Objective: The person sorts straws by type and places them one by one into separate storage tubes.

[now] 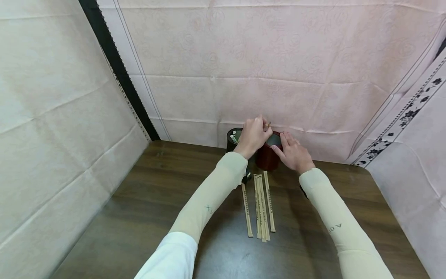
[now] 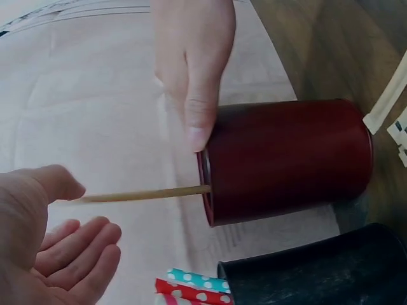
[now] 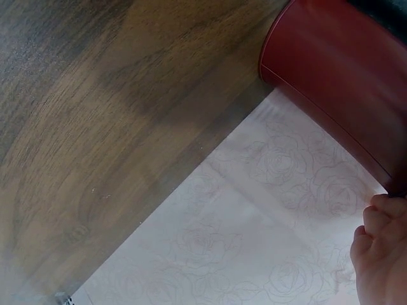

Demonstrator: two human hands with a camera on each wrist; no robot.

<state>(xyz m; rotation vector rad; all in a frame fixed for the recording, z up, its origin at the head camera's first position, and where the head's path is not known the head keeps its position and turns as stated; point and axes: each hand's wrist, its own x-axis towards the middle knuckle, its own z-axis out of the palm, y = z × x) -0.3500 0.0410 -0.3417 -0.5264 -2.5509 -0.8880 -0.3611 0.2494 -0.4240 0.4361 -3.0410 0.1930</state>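
A thin wooden stick (image 2: 143, 194) is pinched between the thumb and forefinger of my left hand (image 1: 253, 134). Its lower end passes the rim of a dark red cup (image 2: 286, 162) that stands upright against the backdrop. The other fingers of that hand are loosely bent. My right hand (image 1: 294, 152) holds the cup at its mouth, the thumb at the near rim and the fingers at the right side. Left of it stands a black cup (image 2: 318, 270) with several paper straws (image 2: 197, 279), dotted in turquoise and red; my left hand partly covers it in the head view.
Several narrow beige printed strips (image 1: 262, 209) lie lengthwise on the brown wooden table (image 1: 146, 217), in front of the red cup. A pale patterned cloth (image 1: 265, 62) hangs close behind the cups, with more cloth at both sides.
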